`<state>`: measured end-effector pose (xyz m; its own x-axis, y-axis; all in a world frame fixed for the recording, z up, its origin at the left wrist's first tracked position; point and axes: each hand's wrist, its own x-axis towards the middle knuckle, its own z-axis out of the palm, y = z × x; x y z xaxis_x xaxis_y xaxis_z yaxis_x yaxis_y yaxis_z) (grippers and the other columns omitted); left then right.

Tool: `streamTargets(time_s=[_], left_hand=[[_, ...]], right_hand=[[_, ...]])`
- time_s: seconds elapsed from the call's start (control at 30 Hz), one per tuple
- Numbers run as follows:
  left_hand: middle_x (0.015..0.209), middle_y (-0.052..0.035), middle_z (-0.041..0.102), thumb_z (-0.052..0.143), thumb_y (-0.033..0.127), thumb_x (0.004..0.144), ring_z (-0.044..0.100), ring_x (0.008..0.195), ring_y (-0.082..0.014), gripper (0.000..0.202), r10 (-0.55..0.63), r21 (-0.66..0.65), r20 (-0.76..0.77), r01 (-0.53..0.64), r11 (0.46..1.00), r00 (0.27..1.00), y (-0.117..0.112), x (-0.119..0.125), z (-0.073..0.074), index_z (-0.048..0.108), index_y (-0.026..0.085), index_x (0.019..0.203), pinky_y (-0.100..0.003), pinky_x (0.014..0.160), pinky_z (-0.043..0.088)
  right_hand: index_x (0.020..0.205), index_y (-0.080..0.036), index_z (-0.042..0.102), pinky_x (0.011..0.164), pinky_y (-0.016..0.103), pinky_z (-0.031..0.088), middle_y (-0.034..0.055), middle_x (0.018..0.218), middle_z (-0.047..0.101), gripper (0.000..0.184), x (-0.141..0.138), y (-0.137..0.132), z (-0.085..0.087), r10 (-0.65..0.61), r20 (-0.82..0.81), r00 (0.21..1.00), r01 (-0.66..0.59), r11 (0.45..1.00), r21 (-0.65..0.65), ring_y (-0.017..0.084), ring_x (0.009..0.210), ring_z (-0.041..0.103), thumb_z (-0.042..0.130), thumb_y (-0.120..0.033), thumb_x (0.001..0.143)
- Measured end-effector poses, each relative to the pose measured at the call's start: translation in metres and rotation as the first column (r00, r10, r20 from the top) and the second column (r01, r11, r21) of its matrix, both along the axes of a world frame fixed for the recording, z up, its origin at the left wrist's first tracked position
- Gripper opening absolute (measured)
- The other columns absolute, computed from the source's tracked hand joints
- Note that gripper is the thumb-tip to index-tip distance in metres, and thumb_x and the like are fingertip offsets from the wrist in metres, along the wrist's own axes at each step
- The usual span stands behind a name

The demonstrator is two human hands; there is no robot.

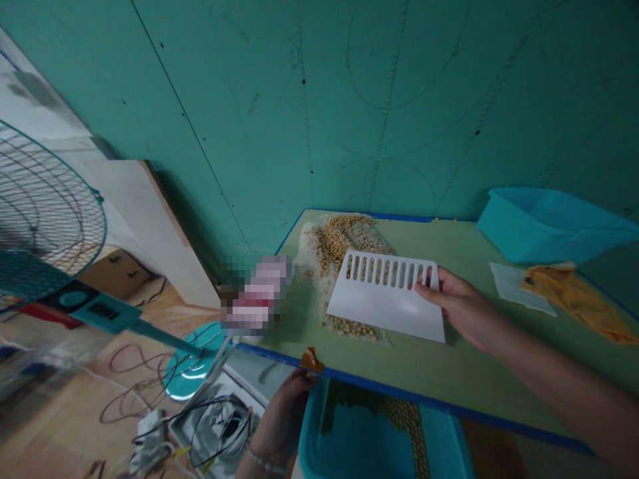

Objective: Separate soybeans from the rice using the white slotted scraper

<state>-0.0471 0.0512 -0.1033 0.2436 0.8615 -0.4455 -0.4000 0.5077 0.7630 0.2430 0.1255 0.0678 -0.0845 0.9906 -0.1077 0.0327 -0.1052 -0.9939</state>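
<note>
My right hand [452,296] grips a white slotted plastic scraper [387,306] by its right end, with the thumb over the slots. The scraper is tilted above the table, partly hiding a pile of yellow soybeans [342,236] mixed with pale, fine grains. Below the table's front edge, my left hand [282,406] is curled at the upper left corner of a turquoise bin [309,432]; its fingertips are partly hidden. Some beans [407,422] lie inside the bin. A small orange-brown scrap [312,360] is at the table edge just above my left fingers.
On the pale green table [479,379] stand a second turquoise bin [519,233], an orange cloth [584,299] and a white sheet [509,286]. A green wall [249,100] rises behind. At left are a turquoise fan [94,306] and tangled cables [219,426]; a blurred-out object [257,296] sits at the table's left edge.
</note>
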Motion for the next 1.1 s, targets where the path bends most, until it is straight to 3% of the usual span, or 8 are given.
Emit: streamTargets(time_s=[0.13,0.37,0.57,0.7,0.83,0.97,1.1], left_hand=[[0.059,-0.0027,0.066,0.063,0.012,0.053,0.058,0.099,-0.0318,0.027,0.028,-0.004,0.013,-0.027,1.0,1.0,0.001,0.0,-0.004,0.07,0.024,0.076,-0.039,0.087,0.044],[0.06,-0.0019,0.068,0.067,0.004,0.04,0.061,0.083,-0.032,0.023,0.068,-0.038,0.037,-0.067,0.997,0.997,-0.006,0.015,-0.006,0.067,0.022,0.053,-0.041,0.085,0.043],[0.062,-0.0037,0.069,0.062,-0.001,0.043,0.053,0.107,-0.0364,0.029,0.075,-0.058,0.085,-0.07,0.996,0.994,-0.002,0.011,0.005,0.067,0.022,0.059,-0.045,0.095,0.036],[0.068,-0.0048,0.07,0.065,0.006,0.048,0.053,0.109,-0.035,0.027,0.09,-0.073,0.129,-0.081,0.994,0.987,-0.015,0.018,0.023,0.069,0.021,0.071,-0.045,0.096,0.037],[0.082,-0.0046,0.073,0.064,0.02,0.061,0.059,0.104,-0.0292,0.031,0.161,-0.114,0.225,-0.139,0.984,0.961,-0.037,0.033,0.057,0.068,0.021,0.091,-0.04,0.093,0.041],[0.08,-0.0025,0.073,0.06,0.016,0.065,0.063,0.098,-0.0257,0.025,0.234,-0.193,0.251,-0.189,0.963,0.939,-0.047,0.041,0.087,0.068,0.021,0.089,-0.038,0.091,0.043],[0.084,-0.0027,0.074,0.061,0.017,0.065,0.062,0.099,-0.0254,0.031,0.215,-0.187,0.263,-0.168,0.968,0.941,-0.046,0.037,0.092,0.068,0.021,0.096,-0.036,0.092,0.043]], right_hand=[[0.082,-0.025,0.058,0.067,0.034,0.045,-0.0004,0.074,0.068,0.019,-0.001,0.001,-0.003,0.02,0.036,0.999,-0.02,1.0,-0.012,0.021,0.072,0.062,0.066,-0.032,0.067],[0.084,-0.024,0.059,0.074,0.036,0.045,0.0005,0.081,0.069,0.017,0.004,-0.002,-0.009,0.124,0.021,0.992,-0.123,0.99,-0.063,0.02,0.076,0.063,0.065,-0.036,0.072],[0.091,-0.024,0.061,0.075,0.037,0.046,0.0025,0.088,0.071,0.022,0.002,-0.009,-0.008,0.136,0.024,0.99,-0.134,0.988,-0.071,0.022,0.081,0.064,0.065,-0.035,0.072],[0.09,-0.025,0.061,0.075,0.037,0.046,0.0023,0.088,0.071,0.022,0.005,-0.015,-0.008,0.146,0.035,0.989,-0.142,0.986,-0.086,0.022,0.082,0.064,0.065,-0.037,0.072],[0.089,-0.025,0.061,0.075,0.036,0.046,0.0014,0.088,0.071,0.021,0.007,-0.018,-0.006,0.11,-0.004,0.994,-0.11,0.99,-0.083,0.021,0.082,0.064,0.066,-0.035,0.07],[0.086,-0.025,0.061,0.071,0.033,0.045,-0.0005,0.081,0.071,0.023,0.0,-0.017,-0.003,0.066,-0.045,0.997,-0.07,0.994,-0.086,0.019,0.076,0.063,0.069,-0.031,0.065],[0.083,-0.024,0.06,0.07,0.033,0.045,-0.0011,0.077,0.069,0.022,-0.009,-0.017,0.0,0.079,-0.034,0.996,-0.081,0.993,-0.081,0.018,0.073,0.062,0.069,-0.029,0.064]])
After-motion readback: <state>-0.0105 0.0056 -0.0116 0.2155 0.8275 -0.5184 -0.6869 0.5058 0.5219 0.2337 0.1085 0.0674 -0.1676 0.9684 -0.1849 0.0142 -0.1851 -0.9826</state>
